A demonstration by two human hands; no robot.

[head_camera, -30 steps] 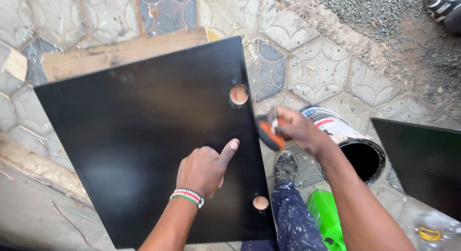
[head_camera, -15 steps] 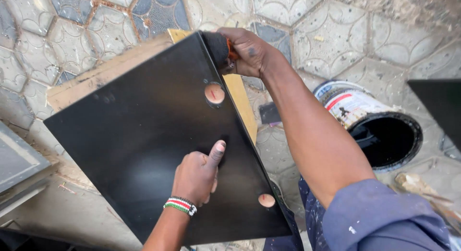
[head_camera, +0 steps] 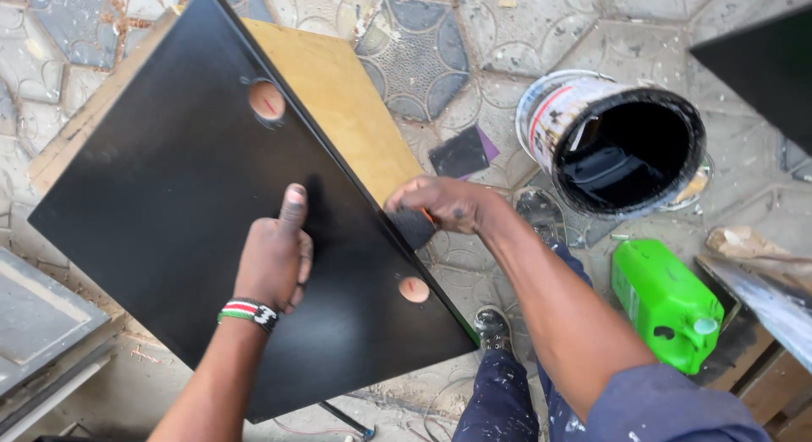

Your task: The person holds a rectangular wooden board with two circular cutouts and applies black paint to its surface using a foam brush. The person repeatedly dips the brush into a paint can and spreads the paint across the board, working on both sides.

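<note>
- black board (head_camera: 194,205), painted and drilled with two round holes, lies tilted over a bare plywood sheet (head_camera: 338,112) on the patterned paving; its right-hand long edge is the part being worked.
- left hand (head_camera: 275,260) lies on the board's face, near the middle, fingers curled and thumb stretched up toward the upper hole; it grasps nothing and seems only to press down. keeping that weight steady would stop the board sliding.
- right hand (head_camera: 444,207) is closed around a small dark applicator (head_camera: 416,226), pressed against the board's right edge between the two holes. i cannot tell whether it is a sponge or a pad.
- paint tin (head_camera: 617,142), open and dark inside, stands to the right of the board, well apart from it; a green jerrycan (head_camera: 664,302) sits below the tin.
- for a clean edge, light even strokes along the board seem wise, with paint kept off the finished face.
- left-hand fingers are best kept off any wet paint.
</note>
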